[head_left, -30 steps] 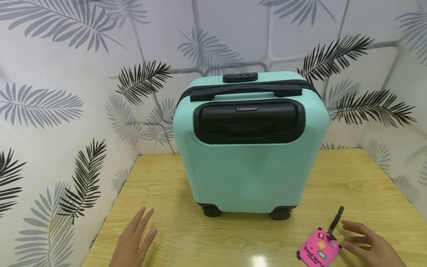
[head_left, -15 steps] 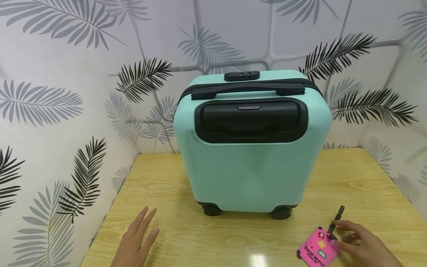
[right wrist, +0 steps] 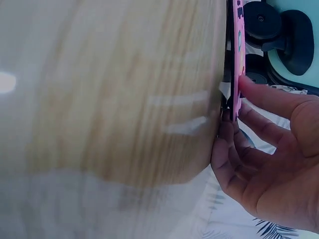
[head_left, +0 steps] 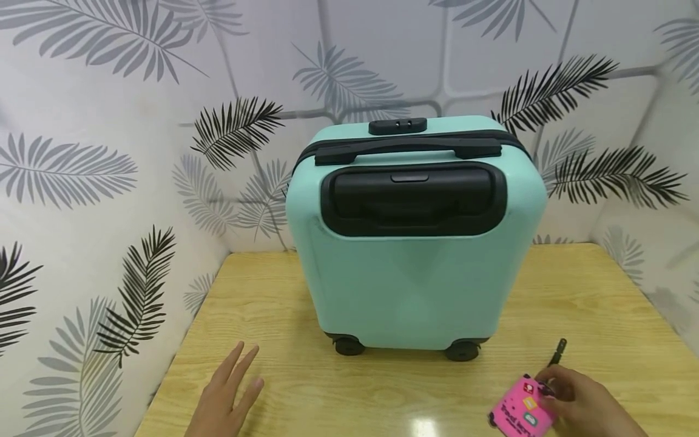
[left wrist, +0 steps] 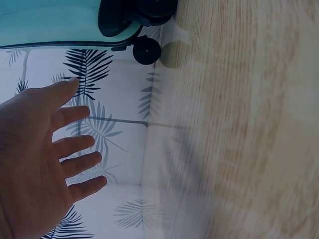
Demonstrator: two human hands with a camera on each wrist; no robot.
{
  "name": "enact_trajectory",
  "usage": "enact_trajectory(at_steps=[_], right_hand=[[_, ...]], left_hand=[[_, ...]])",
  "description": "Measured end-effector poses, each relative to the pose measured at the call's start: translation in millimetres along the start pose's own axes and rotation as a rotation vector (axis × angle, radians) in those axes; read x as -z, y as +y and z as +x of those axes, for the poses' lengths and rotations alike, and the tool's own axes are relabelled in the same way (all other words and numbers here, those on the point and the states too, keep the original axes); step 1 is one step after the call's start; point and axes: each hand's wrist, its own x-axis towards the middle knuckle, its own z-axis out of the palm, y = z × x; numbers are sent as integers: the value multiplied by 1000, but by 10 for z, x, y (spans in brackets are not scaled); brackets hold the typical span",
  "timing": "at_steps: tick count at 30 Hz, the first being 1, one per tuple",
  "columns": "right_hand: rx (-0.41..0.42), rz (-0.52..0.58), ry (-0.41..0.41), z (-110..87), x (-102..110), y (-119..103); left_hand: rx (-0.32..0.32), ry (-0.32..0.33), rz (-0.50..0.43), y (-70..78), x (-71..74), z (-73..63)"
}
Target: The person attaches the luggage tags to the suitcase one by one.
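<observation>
A pink luggage tag (head_left: 520, 408) with colourful patches and a black strap (head_left: 557, 352) is at the front right of the table. My right hand (head_left: 591, 405) pinches its upper edge near the strap. In the right wrist view the thumb presses the pink face (right wrist: 238, 59) and the curled fingers are at its underside, close to the tabletop. My left hand (head_left: 221, 397) hovers over the front left of the table, fingers spread and holding nothing. Between and beyond the hands a mint-green suitcase (head_left: 409, 285) stands upright on black wheels.
The suitcase's black carry handle (head_left: 406, 145), recessed pull handle (head_left: 413, 194) and combination lock (head_left: 397, 126) face up or toward me. A wooden table (head_left: 262, 303) bears everything. Walls with leaf-patterned covering (head_left: 109, 243) close it in at the back and sides.
My right hand has moved left onto the luggage tag, and its fingers have closed on the edge by the strap. The left hand has shifted only slightly; the suitcase stays put.
</observation>
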Motion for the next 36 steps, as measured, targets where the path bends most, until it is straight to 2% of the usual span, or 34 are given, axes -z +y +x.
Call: enact_trajectory(at_steps=[5,8,12,16,20,23,25,28,32,36], right_hand=[[80,3,7,-15,1,-28],[83,9,8,-27,17,-39],[99,100,-31,-62,34,-18],[157,158,-58,-91,35,19],[180,61,16,-104,7,1],[166,-30,100,-117,-8,-49],[158,-54,136,-124,-5,-80],[165,-46,158,-141,14,-108],[235,5,173,-165,20,-108],[324,61,224,-175,-4,-99]], left_hand=[[-31,21,13,-15,-6,6],[-38,26,21,-5,2,6],[-32,26,29,3,4,-5],[-31,25,35,6,-5,-14],[-27,23,40,3,-13,-17],[-32,28,42,3,-12,-10],[-40,35,41,6,-11,-3],[-47,43,40,6,-15,0],[-53,57,46,-6,-24,-16],[-54,66,50,-11,-27,-24]])
